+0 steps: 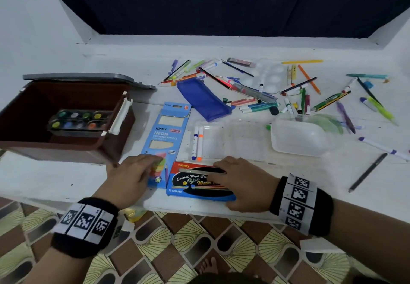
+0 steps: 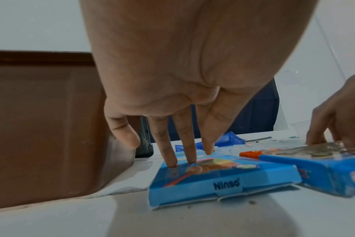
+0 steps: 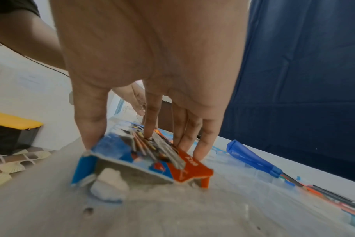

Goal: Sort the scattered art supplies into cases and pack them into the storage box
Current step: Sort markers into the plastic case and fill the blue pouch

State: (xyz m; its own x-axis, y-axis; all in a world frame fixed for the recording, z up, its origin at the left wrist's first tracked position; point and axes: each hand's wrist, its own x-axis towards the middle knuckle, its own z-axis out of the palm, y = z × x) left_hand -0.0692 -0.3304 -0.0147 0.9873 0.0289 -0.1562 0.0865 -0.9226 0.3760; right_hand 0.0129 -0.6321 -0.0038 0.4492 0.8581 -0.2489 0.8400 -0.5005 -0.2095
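Head view looks steeply down across the surface (image 1: 66, 179); wrist views sit low, close, each sharing the red-blue box (image 1: 195, 188).

The brown storage box (image 1: 66, 150) stands open at the bench's left end, its grey lid (image 1: 84, 77) behind it and a watercolour palette (image 1: 79, 120) lying inside. Just beside it the light-blue Ninso neon pencil box (image 1: 166, 133) lies flat. The red-and-blue NIKKI pencil box (image 1: 195, 186) lies at the near edge with its end flap open. Behind that box a clear plastic case (image 1: 233, 141) lies open, holding a blue marker (image 1: 195, 143) and an orange marker (image 1: 200, 144) side by side. A blue zip pouch (image 1: 203, 99) lies further back, with loose pens and pencils (image 1: 255, 88) strewn to the right.
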